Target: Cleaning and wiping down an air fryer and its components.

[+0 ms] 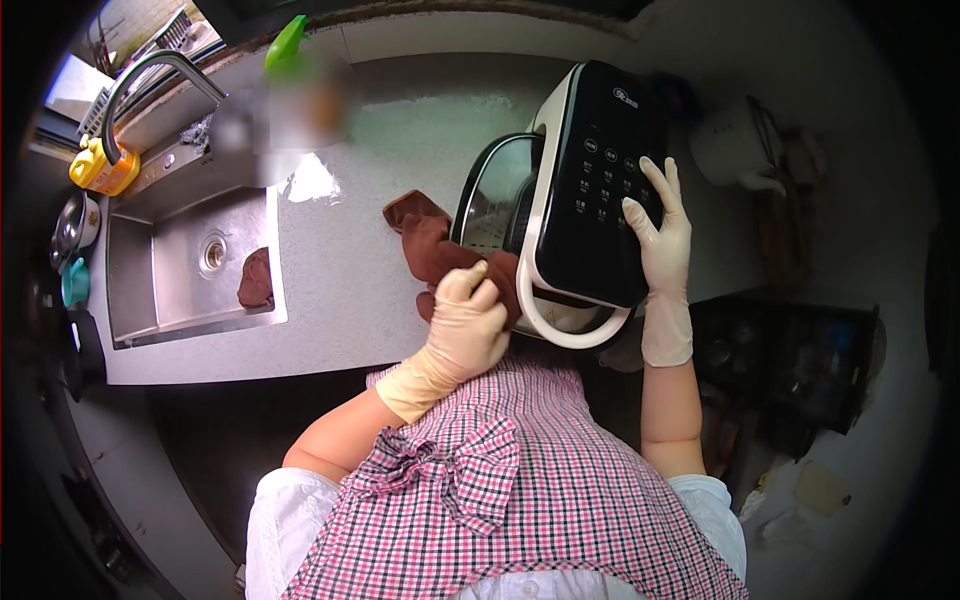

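A white and black air fryer (pixel 592 187) with a control panel, a curved white handle and a see-through window stands tilted on the grey countertop (pixel 345 300). My left hand (pixel 471 322), in a pale rubber glove, is closed on a brown cloth (pixel 435 244) at the appliance's window side, beside the handle. Part of the cloth spreads on the counter. My right hand (pixel 664 225), gloved too, rests with spread fingers on the panel's right edge; its palm side is hidden.
At the left is a steel sink (pixel 180 255) with another brown cloth (pixel 256 279) in it and a curved faucet (pixel 112 97) above. A yellow bottle (pixel 105 166) and a teal cup (pixel 76 282) stand beside it. A white kettle (pixel 731 146) is at the right.
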`<state>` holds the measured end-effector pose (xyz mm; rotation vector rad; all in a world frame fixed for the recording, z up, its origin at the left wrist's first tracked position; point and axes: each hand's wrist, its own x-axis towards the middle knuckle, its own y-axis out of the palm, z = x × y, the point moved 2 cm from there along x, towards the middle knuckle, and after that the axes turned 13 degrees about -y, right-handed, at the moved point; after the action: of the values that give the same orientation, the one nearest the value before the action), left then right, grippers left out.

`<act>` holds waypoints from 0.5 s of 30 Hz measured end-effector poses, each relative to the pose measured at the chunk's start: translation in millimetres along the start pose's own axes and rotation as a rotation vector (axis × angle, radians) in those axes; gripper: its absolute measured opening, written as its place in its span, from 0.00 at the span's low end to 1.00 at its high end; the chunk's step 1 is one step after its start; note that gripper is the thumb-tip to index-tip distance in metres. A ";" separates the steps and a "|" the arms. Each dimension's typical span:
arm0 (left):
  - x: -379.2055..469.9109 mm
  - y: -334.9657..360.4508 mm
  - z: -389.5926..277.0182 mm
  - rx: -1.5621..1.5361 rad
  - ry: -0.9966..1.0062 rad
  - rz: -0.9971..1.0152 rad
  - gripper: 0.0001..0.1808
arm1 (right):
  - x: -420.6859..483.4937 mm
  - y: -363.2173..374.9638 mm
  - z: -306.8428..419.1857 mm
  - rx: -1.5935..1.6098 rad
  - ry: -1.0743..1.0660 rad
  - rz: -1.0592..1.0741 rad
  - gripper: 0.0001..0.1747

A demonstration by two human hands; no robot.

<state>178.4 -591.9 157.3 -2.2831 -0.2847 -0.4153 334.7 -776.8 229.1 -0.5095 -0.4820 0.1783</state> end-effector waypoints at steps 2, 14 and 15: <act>-13.2 12.1 -8.6 -0.031 0.096 0.045 0.14 | -1.0 0.2 1.1 0.012 -0.007 -0.009 0.29; -23.1 35.9 -41.7 -0.123 0.300 0.240 0.07 | -1.1 -3.6 -24.1 0.190 0.010 -0.074 0.24; -26.7 43.6 -44.3 -0.132 0.331 0.308 0.08 | -0.3 -0.9 -24.4 0.190 0.013 -0.085 0.24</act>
<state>159.0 -655.7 146.5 -2.2890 0.2650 -0.6527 346.3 -788.0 210.8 -0.3035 -0.4678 0.1380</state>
